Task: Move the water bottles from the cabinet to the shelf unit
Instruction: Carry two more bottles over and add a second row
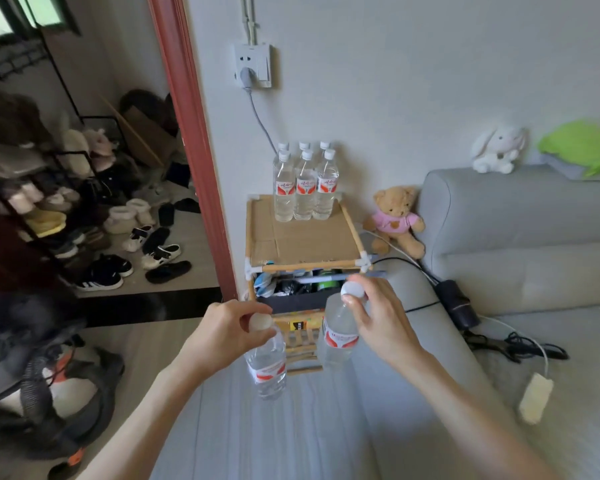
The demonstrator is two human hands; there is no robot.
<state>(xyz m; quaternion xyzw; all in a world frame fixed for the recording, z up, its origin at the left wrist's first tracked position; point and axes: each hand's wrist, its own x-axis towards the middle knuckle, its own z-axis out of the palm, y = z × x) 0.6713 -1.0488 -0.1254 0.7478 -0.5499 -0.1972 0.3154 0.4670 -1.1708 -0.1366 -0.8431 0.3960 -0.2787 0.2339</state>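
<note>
Left hand (227, 332) and right hand (378, 320): both bare, no rings, gloves or watch visible. Both forearms (146, 410) uncovered as far as the frame edge. No sleeve in view on either arm.

A small shelf unit (352, 233) with a pale wooden frame and white corner joints stands against the wall at the centre of the frame. A sheet of cardboard (302, 237) forms its top surface. Six water bottles (305, 188) stand upright on the rear part of the cardboard, in two rows of three, touching one another. The front part of the cardboard is bare. A lower level holds mixed items, not identifiable.
</note>
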